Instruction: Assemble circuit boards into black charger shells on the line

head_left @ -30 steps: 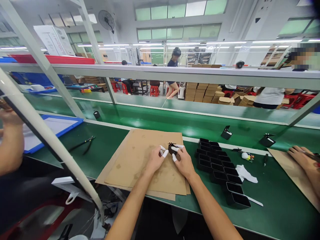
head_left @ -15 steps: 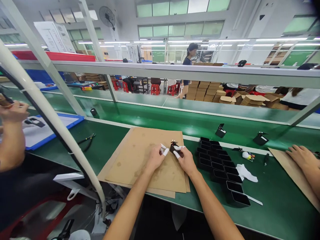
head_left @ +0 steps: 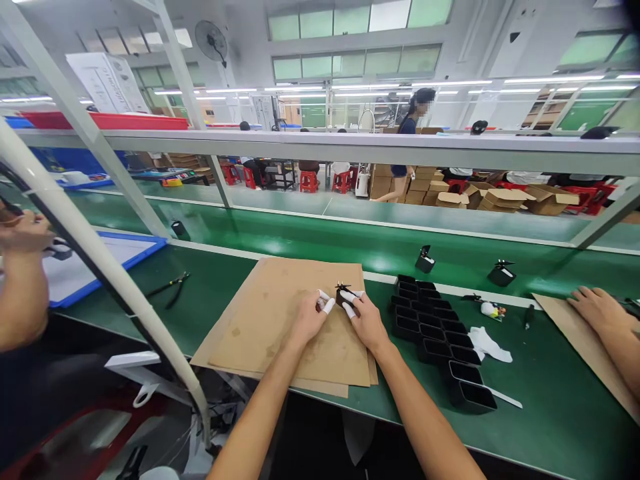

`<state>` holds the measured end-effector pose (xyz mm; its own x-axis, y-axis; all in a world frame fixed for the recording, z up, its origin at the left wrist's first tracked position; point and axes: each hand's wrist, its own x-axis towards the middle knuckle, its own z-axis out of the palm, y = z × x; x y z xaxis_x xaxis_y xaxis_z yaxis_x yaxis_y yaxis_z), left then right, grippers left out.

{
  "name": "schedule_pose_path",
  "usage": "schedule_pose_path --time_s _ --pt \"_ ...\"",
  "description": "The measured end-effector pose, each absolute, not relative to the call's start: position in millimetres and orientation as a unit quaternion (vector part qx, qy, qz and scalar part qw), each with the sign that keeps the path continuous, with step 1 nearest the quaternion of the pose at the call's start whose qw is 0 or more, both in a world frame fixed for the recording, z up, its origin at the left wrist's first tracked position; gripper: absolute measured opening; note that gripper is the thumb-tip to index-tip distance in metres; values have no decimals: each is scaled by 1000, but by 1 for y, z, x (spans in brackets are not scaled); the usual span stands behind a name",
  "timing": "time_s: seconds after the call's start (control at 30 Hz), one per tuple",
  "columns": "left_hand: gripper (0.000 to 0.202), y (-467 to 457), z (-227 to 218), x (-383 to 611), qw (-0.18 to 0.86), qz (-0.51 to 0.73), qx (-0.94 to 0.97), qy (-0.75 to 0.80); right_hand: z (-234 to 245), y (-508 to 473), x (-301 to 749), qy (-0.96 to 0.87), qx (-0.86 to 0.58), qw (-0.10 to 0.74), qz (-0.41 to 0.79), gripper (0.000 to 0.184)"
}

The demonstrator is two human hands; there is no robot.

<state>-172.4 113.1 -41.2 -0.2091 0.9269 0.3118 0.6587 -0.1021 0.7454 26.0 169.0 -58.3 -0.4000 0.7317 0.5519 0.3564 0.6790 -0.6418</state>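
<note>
Both my hands rest on a brown cardboard sheet [head_left: 280, 313] on the green bench. My right hand [head_left: 364, 319], white cots on its fingertips, is closed around a small black part [head_left: 343, 293] with thin metal prongs on top. My left hand [head_left: 311, 315], also with white fingertip cots, is curled just left of the part, pinching something small that I cannot make out. A double row of several open black cases [head_left: 433, 330] lies right beside my right hand.
Black pliers [head_left: 170, 285] lie left of the cardboard, near a blue-edged white tray [head_left: 107, 260]. Two small black parts [head_left: 425, 259] [head_left: 501, 272] stand on the conveyor belt. A white cloth [head_left: 487, 345] lies by the cases. Co-workers' hands show at far left [head_left: 23, 230] and far right [head_left: 595, 310].
My hands stayed on the black part with only slight finger shifts. The two parts on the conveyor moved left. A person in the background walked right.
</note>
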Motion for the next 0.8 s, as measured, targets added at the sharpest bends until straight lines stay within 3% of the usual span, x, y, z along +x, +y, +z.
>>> schedule_pose_path --time_s 0.17,0.33,0.8 --pt "24 112 -41 -172 157 426 606 653 -54 167 28 -785 -346 472 205 37" --pt "23 109 -38 -171 158 426 604 655 -63 173 28 -803 -355 426 218 24" --pt "23 108 -31 -168 163 426 600 657 -60 169 27 -807 -382 393 219 32"
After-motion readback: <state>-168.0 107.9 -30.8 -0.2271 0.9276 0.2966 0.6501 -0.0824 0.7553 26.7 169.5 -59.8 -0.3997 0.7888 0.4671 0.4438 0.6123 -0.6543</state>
